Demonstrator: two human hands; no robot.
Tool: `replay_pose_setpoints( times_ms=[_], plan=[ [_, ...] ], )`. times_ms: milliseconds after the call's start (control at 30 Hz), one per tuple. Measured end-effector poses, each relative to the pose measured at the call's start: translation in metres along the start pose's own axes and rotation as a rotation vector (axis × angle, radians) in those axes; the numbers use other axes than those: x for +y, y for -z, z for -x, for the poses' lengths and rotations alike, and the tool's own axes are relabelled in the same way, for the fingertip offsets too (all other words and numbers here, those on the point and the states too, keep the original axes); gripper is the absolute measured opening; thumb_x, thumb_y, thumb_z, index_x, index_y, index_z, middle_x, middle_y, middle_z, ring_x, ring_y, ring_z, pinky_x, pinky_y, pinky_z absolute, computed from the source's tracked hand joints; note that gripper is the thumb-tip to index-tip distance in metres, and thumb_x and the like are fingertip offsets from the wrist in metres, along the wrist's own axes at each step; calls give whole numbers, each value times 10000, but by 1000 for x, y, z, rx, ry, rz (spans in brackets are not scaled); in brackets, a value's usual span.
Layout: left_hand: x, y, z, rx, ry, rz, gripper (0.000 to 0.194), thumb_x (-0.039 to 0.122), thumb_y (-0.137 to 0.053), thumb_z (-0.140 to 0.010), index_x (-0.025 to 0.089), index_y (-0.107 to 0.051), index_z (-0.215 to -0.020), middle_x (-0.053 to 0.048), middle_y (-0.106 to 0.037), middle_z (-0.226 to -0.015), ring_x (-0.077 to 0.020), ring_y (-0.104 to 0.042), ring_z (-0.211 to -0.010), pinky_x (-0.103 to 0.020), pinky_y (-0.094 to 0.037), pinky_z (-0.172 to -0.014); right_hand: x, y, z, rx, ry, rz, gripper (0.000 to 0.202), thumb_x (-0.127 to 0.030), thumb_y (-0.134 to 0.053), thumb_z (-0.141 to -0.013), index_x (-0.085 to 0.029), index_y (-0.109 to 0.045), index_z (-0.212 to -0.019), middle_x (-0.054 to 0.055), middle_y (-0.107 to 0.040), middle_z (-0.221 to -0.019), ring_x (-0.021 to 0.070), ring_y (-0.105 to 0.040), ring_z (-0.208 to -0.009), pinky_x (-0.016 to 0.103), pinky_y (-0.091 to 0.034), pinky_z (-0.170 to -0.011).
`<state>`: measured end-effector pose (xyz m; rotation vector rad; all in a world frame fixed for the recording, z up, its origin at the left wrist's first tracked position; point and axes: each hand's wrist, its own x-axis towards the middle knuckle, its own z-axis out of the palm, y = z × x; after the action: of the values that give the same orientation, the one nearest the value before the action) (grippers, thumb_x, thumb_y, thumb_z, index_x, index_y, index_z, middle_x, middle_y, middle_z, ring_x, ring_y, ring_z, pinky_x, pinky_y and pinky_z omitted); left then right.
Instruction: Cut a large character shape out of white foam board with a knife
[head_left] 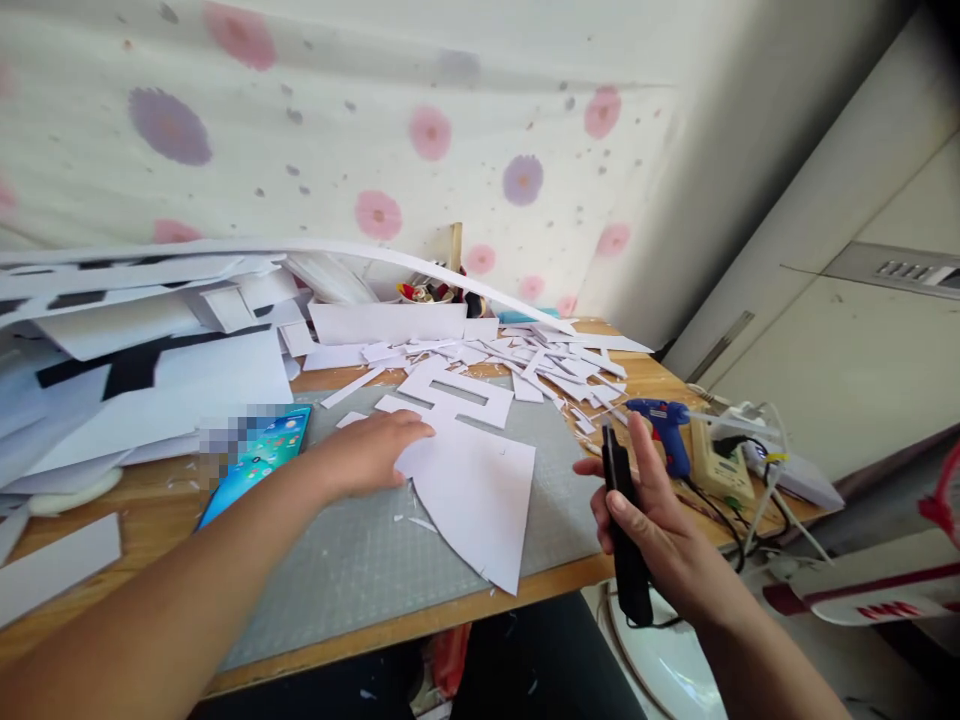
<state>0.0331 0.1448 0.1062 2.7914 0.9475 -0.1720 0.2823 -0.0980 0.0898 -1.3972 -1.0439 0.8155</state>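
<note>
My left hand (379, 450) rests at the left edge of a white sheet (480, 490) with a curved lower-left edge; its fingers are apart and nothing shows in them. The sheet lies on a grey cutting mat (337, 560). Above it, touching or overlapping it, is a white piece with a slot cut in it (491, 405). At the right, my right hand (649, 515) is wrapped round a black handheld tool (626, 540), held upright near the mat's right edge with its tip pointing away from me. A cord shows at its lower end.
A lit phone (274, 450) lies left of the mat. White boards (217, 375) are stacked at the left. White scraps (555, 365) spread along the back. A blue glue gun (667, 430), a power strip (720, 465) and cables are at the right.
</note>
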Motion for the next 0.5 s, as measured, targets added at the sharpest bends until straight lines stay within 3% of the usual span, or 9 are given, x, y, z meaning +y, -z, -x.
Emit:
replay_pose_setpoints(
  times_ms=[100,167,267,367,500],
  plan=[
    [-3,-3,-1,-5,-23,27,655,145,-624,-716,298,-572,-1351,-30,-494,-1502,-252,-469,-1361,-398,-380,-1125,-1,1,-10,-11,6,-122,579,-396,-621,-919,-356,-418,-1460,98,-609,-1281,139,-606,-740,295,-540,-623],
    [-6,-5,2,-14,-37,45,640,158,-605,-741,269,-559,-1369,-54,-466,-1524,-252,-446,-1379,-403,-366,-1136,-2,-5,-17,-14,28,-242,439,-417,-633,-905,-325,-566,-1329,93,-689,-1182,181,-672,-764,337,-562,-663],
    [-11,-8,5,-14,-80,58,580,234,-623,-782,257,-573,-1359,-79,-441,-1538,-270,-429,-1389,-431,-350,-1147,-6,-22,-31,-65,33,-436,461,-615,-546,-899,-318,-620,-1244,85,-764,-972,227,-727,-726,368,-579,-669],
    [-14,-14,6,19,-129,56,499,323,-654,-820,294,-610,-1316,-81,-439,-1538,-297,-415,-1395,-477,-349,-1143,-7,-45,-50,-121,-2,-530,647,-779,-447,-849,-245,-685,-1127,88,-761,-733,210,-709,-554,294,-557,-516],
    [-15,-22,4,59,-215,65,408,253,-651,-854,293,-651,-1259,-81,-429,-1545,-302,-406,-1403,-483,-369,-1136,3,-72,-71,59,-27,-640,590,-743,-481,-867,-215,-710,-996,18,-703,-543,137,-625,-387,203,-490,-403]
  ],
)
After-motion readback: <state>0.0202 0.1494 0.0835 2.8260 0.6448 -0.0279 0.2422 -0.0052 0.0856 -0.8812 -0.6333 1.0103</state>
